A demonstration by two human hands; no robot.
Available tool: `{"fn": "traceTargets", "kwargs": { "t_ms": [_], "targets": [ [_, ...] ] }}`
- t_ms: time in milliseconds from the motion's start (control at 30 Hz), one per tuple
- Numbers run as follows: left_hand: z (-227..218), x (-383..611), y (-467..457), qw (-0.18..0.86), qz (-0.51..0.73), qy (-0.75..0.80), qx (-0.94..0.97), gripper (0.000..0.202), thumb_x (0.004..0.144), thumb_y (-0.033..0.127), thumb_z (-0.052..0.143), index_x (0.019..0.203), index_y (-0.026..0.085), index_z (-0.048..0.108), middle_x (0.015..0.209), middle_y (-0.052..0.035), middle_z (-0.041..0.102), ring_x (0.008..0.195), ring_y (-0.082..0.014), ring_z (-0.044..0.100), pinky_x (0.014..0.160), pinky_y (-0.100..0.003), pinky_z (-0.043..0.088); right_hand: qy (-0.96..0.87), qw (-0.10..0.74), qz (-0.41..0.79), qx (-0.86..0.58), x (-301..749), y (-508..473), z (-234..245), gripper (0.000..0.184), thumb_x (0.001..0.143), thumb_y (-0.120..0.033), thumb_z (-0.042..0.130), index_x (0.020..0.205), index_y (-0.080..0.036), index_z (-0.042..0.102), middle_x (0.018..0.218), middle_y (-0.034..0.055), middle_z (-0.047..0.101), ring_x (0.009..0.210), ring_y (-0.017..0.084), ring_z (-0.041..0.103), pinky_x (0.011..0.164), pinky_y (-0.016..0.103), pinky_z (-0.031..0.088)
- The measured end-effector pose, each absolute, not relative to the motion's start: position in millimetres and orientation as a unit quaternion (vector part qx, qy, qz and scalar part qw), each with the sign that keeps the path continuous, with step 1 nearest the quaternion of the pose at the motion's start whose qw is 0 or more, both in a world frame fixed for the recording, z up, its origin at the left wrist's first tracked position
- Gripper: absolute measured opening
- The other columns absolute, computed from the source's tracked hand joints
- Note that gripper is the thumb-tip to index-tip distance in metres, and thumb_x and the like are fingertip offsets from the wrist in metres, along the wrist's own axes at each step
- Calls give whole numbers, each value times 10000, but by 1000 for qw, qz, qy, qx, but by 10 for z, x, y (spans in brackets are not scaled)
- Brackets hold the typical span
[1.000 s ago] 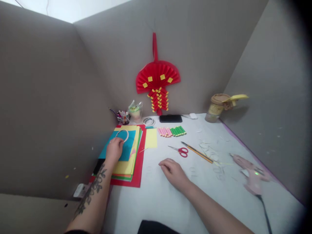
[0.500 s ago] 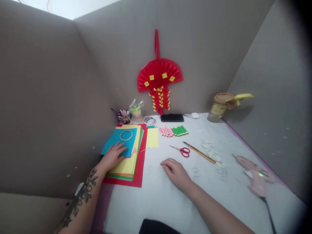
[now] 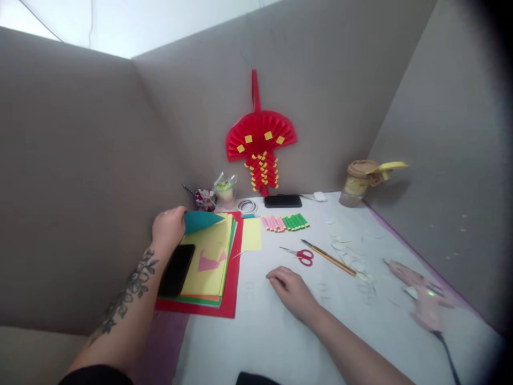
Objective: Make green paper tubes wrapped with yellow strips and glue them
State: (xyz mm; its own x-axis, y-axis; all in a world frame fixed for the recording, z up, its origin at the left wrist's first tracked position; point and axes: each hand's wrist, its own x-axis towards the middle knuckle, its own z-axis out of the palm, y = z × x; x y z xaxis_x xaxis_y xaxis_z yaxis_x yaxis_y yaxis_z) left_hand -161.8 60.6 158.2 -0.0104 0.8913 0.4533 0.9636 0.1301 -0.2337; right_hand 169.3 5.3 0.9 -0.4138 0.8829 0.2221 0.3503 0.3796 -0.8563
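Note:
My left hand (image 3: 169, 227) is closed on the edge of a blue paper sheet (image 3: 200, 221), which is lifted and bent over the stack. Beneath lies a yellow sheet (image 3: 208, 248) atop several coloured papers, with pink paper scraps (image 3: 208, 262) on it and a red sheet (image 3: 230, 299) at the bottom. A black phone (image 3: 178, 270) rests on the stack's left side, below my left wrist. My right hand (image 3: 289, 286) rests on the white tabletop with curled fingers; whether anything is inside is hidden. Red-handled scissors (image 3: 302, 256) lie just beyond it.
Rolled pink tubes (image 3: 273, 223) and green tubes (image 3: 295, 221) lie near a dark phone (image 3: 282, 201). A pencil (image 3: 328, 257), a pink glue gun (image 3: 425, 291) and a lidded cup (image 3: 358, 183) are at the right. A red fan ornament (image 3: 261, 136) hangs on the wall.
My left hand has gone from lying flat on the blue sheet to gripping and lifting it leftward. This uncovers the phone and pink scraps. The right hand stays in place.

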Motion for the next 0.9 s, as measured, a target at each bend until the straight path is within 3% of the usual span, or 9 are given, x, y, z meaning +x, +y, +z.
{"fn": "traceTargets", "kwargs": {
  "t_ms": [100,233,300,400,533,633,733,833,900],
  "targets": [
    [2031,-1475,558,316,-113,-669,-663,271,830,177,419,960,173,656,855,-121,689,840,-265,628,741,-356,424,-748,359,381,-407,1697,57,22,203,844,-158,453,847,-202,651,869,57,651,875,202,606,803,338,467],
    [2388,-1150,214,335,-311,-620,-638,231,852,224,466,991,188,647,958,-80,683,872,-217,622,763,-332,456,-715,384,408,-418,1697,73,11,188,844,-205,465,948,-211,622,936,65,629,855,198,599,769,340,482],
    [2378,-966,27,260,-420,-595,-634,175,841,249,515,942,202,649,875,-43,677,738,-163,614,694,-293,473,-679,422,421,-428,1710,99,-4,292,823,-253,518,1112,-216,547,1072,92,591,899,207,589,771,350,488],
    [2110,-735,-118,78,-554,-569,-602,142,807,275,583,920,203,628,849,-27,663,705,-146,606,634,-261,476,-632,495,436,-408,1776,170,-11,603,783,-363,602,1313,-234,343,1313,144,448,1089,249,531,865,396,460],
    [1466,-598,-21,-178,-632,-575,-488,165,763,320,628,868,198,595,746,8,622,637,-112,566,565,-202,441,-584,549,502,-325,1930,288,51,735,762,-534,595,1351,-259,252,1411,154,344,1227,280,445,932,417,425],
    [971,-593,110,-352,-650,-554,-384,233,685,322,692,831,184,574,690,28,592,584,-94,539,549,-188,428,-544,545,549,-325,2015,337,115,685,734,-516,631,1287,-247,329,1201,134,534,1026,252,580,795,366,490],
    [605,-595,158,-507,-622,-508,-313,340,658,326,728,916,177,567,747,10,623,618,-115,580,579,-215,460,-494,535,571,-379,2030,344,138,683,726,-416,656,1292,-245,314,838,24,607,662,173,607,579,289,477],
    [405,-577,129,-626,-560,-456,-295,457,680,300,727,1084,187,544,898,-46,670,732,-167,642,651,-265,503,-463,535,578,-407,2017,346,132,692,711,-368,672,1295,-240,324,753,-11,602,570,149,575,518,259,445],
    [344,-566,103,-665,-529,-428,-306,530,694,256,721,1176,204,506,951,-65,678,777,-185,659,696,-293,518,-469,521,581,-414,2024,351,138,540,737,-388,646,1210,-220,445,768,13,631,598,159,588,523,260,451]
  ]
}}
